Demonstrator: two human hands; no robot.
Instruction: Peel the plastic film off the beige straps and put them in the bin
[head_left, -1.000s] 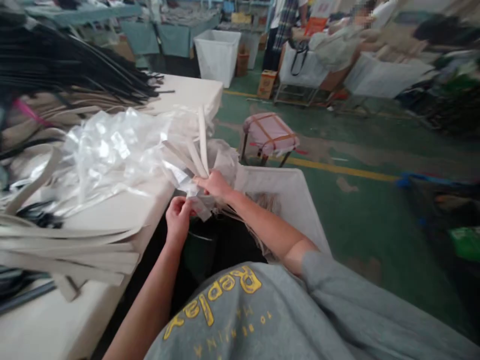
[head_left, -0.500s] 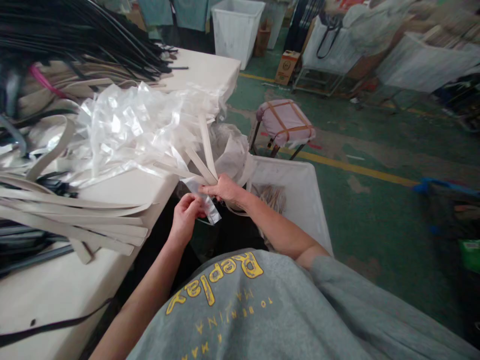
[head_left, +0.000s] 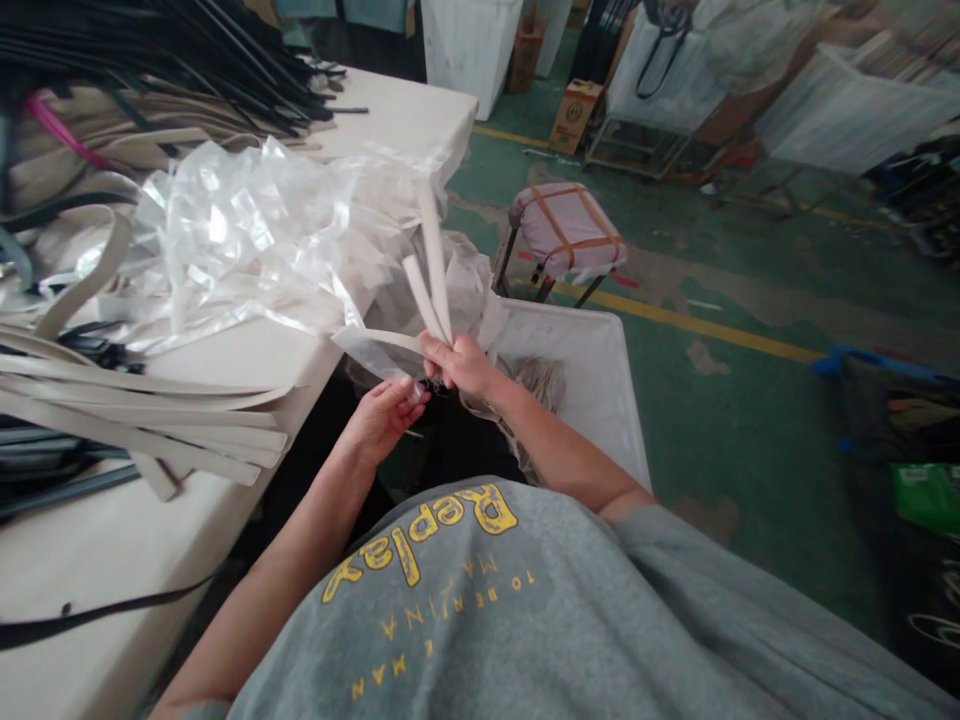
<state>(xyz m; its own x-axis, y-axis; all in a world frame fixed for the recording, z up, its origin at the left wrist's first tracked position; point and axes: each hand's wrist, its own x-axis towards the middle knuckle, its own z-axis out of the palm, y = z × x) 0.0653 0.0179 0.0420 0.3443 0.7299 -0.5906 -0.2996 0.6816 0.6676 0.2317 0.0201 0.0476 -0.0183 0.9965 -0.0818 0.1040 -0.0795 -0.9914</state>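
Note:
My right hand (head_left: 459, 364) is closed on a bunch of beige strips (head_left: 429, 280) that fan upward from its fingers, just off the table's near corner. A clear plastic film (head_left: 367, 345) hangs from the lowest strip. Just below, my left hand (head_left: 384, 418) pinches the loose end of that film, its fingers curled. Both hands hover over the dark gap between the white table (head_left: 247, 360) and a white bin (head_left: 585, 380).
A heap of crumpled clear film (head_left: 247, 225) lies on the table, with flat beige strips (head_left: 142, 420) to the left and black strips (head_left: 150, 50) at the back. A taped stool (head_left: 566, 228) stands on the green floor; white bins and boxes behind.
My right hand has raised the strips slightly and turned them more upright. My left hand has shifted right under it, and the film piece it pulled down is no longer hanging below.

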